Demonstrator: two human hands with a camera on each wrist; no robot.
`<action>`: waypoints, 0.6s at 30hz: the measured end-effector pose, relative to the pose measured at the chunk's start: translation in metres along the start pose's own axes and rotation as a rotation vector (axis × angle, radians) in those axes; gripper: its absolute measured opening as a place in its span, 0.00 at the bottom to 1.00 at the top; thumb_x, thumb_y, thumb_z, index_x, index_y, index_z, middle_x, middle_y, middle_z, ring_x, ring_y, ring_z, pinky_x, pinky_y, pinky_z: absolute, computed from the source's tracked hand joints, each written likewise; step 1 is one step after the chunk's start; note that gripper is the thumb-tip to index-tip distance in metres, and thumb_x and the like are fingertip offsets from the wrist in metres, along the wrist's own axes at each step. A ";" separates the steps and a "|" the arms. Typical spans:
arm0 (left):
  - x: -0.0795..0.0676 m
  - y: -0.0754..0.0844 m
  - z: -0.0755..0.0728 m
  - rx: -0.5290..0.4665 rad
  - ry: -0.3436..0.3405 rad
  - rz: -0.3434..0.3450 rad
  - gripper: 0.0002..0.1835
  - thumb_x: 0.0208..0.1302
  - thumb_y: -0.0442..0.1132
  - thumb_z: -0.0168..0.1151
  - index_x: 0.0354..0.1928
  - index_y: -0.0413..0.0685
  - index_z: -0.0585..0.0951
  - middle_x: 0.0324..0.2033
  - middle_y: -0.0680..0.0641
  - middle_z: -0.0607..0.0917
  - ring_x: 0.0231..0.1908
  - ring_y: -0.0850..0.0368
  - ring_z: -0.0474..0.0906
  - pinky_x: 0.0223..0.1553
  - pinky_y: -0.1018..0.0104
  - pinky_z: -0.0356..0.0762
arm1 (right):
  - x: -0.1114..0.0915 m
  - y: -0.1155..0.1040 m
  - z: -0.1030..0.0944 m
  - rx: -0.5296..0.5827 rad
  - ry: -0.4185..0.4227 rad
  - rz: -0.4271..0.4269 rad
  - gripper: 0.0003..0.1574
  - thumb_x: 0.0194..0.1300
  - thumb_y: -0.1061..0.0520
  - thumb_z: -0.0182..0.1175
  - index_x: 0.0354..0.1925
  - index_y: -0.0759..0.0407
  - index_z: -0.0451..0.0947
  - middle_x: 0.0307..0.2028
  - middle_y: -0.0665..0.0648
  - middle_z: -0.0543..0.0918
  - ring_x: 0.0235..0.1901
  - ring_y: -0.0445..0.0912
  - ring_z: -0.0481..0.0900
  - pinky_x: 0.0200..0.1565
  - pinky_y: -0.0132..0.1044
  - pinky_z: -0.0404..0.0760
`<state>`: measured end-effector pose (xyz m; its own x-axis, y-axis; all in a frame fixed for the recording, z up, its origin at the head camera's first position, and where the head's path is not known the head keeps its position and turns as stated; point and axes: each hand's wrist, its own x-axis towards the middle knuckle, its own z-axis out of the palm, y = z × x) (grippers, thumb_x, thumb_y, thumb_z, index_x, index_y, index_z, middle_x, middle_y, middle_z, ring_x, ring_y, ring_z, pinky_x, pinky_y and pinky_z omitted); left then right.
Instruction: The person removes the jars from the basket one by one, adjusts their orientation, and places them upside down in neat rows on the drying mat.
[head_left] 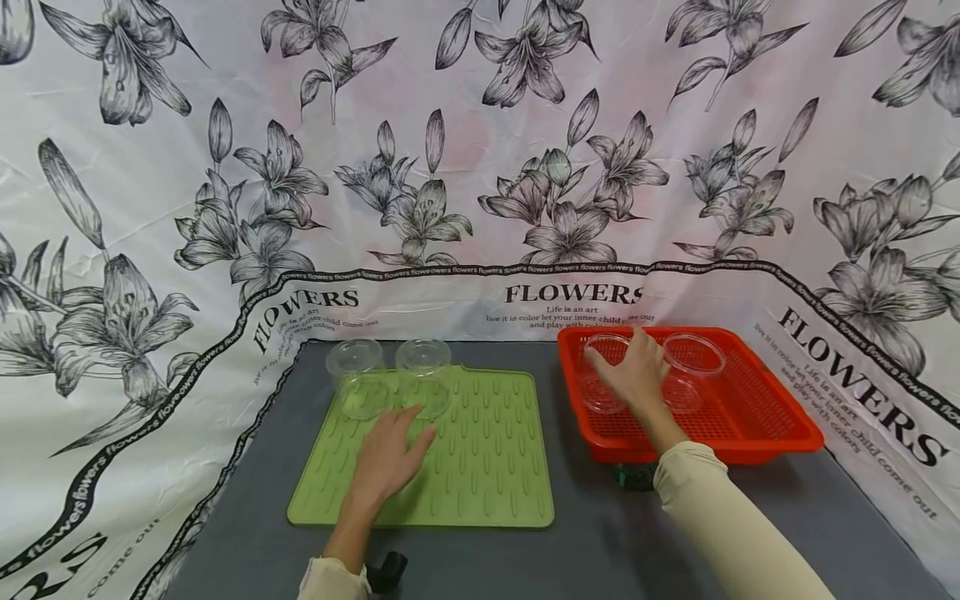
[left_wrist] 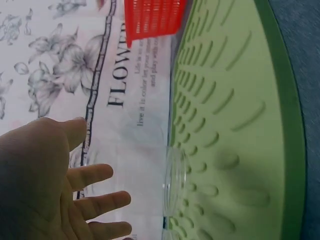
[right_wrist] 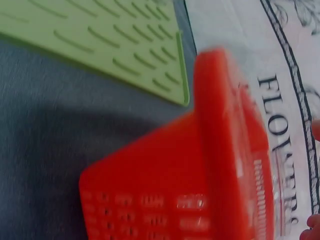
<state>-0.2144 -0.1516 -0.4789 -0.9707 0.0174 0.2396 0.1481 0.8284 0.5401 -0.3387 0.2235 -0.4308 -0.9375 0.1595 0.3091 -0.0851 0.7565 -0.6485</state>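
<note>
Two clear plastic cups stand side by side at the back left of the green ridged mat, a left cup (head_left: 356,358) and a right cup (head_left: 423,357). My left hand (head_left: 388,458) is over the mat in front of them, fingers spread and holding nothing. In the left wrist view, a clear cup (left_wrist: 175,182) shows beyond its fingers (left_wrist: 102,200). Over the red basket (head_left: 750,446), my right hand (head_left: 633,375) reaches with thumb and fingers apart, beside a clear cup (head_left: 602,396). Another clear cup (head_left: 693,354) stands in the basket to its right.
The green mat (head_left: 480,467) lies on a grey tabletop (head_left: 592,533), left of the basket. Behind and along the sides hangs a white cloth (head_left: 450,300) printed with flowers and lettering. In the right wrist view, the basket's rim (right_wrist: 222,140) looms close.
</note>
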 end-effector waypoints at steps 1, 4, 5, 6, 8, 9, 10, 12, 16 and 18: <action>0.001 0.002 0.000 -0.013 0.001 0.004 0.31 0.76 0.57 0.55 0.71 0.46 0.74 0.68 0.36 0.76 0.69 0.34 0.69 0.67 0.34 0.68 | 0.000 0.003 -0.002 -0.001 -0.012 0.010 0.63 0.63 0.35 0.65 0.78 0.67 0.48 0.73 0.75 0.59 0.74 0.70 0.51 0.70 0.72 0.48; 0.003 0.010 -0.001 -0.030 -0.002 0.011 0.30 0.76 0.57 0.54 0.71 0.48 0.74 0.67 0.39 0.77 0.68 0.37 0.72 0.65 0.37 0.71 | 0.002 0.009 -0.005 -0.012 -0.054 0.040 0.68 0.62 0.32 0.66 0.79 0.67 0.44 0.75 0.75 0.55 0.75 0.71 0.48 0.70 0.73 0.47; 0.004 0.013 -0.002 -0.039 -0.003 0.010 0.29 0.76 0.57 0.54 0.70 0.48 0.74 0.67 0.39 0.77 0.68 0.37 0.72 0.66 0.37 0.71 | 0.002 0.011 -0.006 -0.021 -0.071 0.051 0.70 0.61 0.31 0.66 0.79 0.68 0.43 0.76 0.75 0.54 0.75 0.72 0.47 0.70 0.73 0.47; 0.006 0.015 -0.002 -0.046 -0.002 0.013 0.29 0.76 0.57 0.54 0.70 0.48 0.74 0.67 0.40 0.77 0.68 0.38 0.72 0.66 0.38 0.71 | 0.003 0.011 -0.007 -0.030 -0.087 0.064 0.71 0.60 0.30 0.66 0.79 0.68 0.42 0.76 0.76 0.54 0.75 0.72 0.47 0.70 0.74 0.48; 0.009 0.020 -0.003 -0.049 0.007 0.019 0.29 0.76 0.57 0.53 0.70 0.49 0.75 0.67 0.40 0.78 0.68 0.38 0.72 0.65 0.38 0.71 | 0.004 0.012 -0.008 -0.042 -0.123 0.090 0.74 0.59 0.28 0.65 0.79 0.68 0.40 0.76 0.76 0.54 0.75 0.73 0.48 0.70 0.74 0.49; 0.010 0.022 -0.004 -0.050 0.009 0.016 0.29 0.76 0.58 0.53 0.70 0.50 0.75 0.67 0.41 0.78 0.68 0.39 0.72 0.66 0.38 0.71 | 0.005 0.012 -0.008 -0.046 -0.140 0.103 0.75 0.59 0.27 0.66 0.79 0.69 0.40 0.75 0.77 0.53 0.74 0.74 0.48 0.69 0.74 0.50; 0.011 0.025 -0.004 -0.055 0.014 0.020 0.29 0.76 0.58 0.53 0.70 0.50 0.75 0.67 0.41 0.78 0.68 0.39 0.73 0.65 0.38 0.72 | 0.005 0.012 -0.009 -0.050 -0.157 0.116 0.76 0.58 0.27 0.66 0.79 0.69 0.39 0.75 0.77 0.54 0.74 0.74 0.48 0.69 0.75 0.51; 0.014 0.029 -0.004 -0.061 0.020 0.027 0.29 0.76 0.58 0.53 0.70 0.51 0.75 0.67 0.42 0.78 0.68 0.40 0.73 0.65 0.38 0.72 | 0.005 0.012 -0.009 -0.046 -0.183 0.141 0.77 0.57 0.26 0.66 0.79 0.70 0.39 0.74 0.78 0.55 0.73 0.74 0.50 0.69 0.74 0.52; 0.017 0.038 -0.003 -0.088 0.025 0.051 0.29 0.76 0.57 0.53 0.70 0.49 0.75 0.67 0.41 0.78 0.68 0.39 0.73 0.66 0.38 0.71 | 0.006 0.016 -0.009 -0.049 -0.240 0.187 0.80 0.55 0.24 0.66 0.79 0.70 0.37 0.74 0.78 0.55 0.72 0.75 0.51 0.69 0.74 0.53; 0.018 0.043 -0.001 -0.092 0.022 0.060 0.29 0.76 0.57 0.53 0.70 0.49 0.75 0.67 0.41 0.78 0.68 0.38 0.73 0.66 0.38 0.72 | 0.006 0.018 -0.009 -0.048 -0.270 0.202 0.81 0.56 0.24 0.66 0.79 0.70 0.34 0.74 0.79 0.53 0.73 0.75 0.50 0.70 0.75 0.52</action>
<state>-0.2256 -0.1166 -0.4503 -0.9553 0.0527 0.2908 0.2239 0.7714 0.5957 -0.3423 0.2441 -0.4345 -0.9898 0.1406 -0.0220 0.1218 0.7567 -0.6424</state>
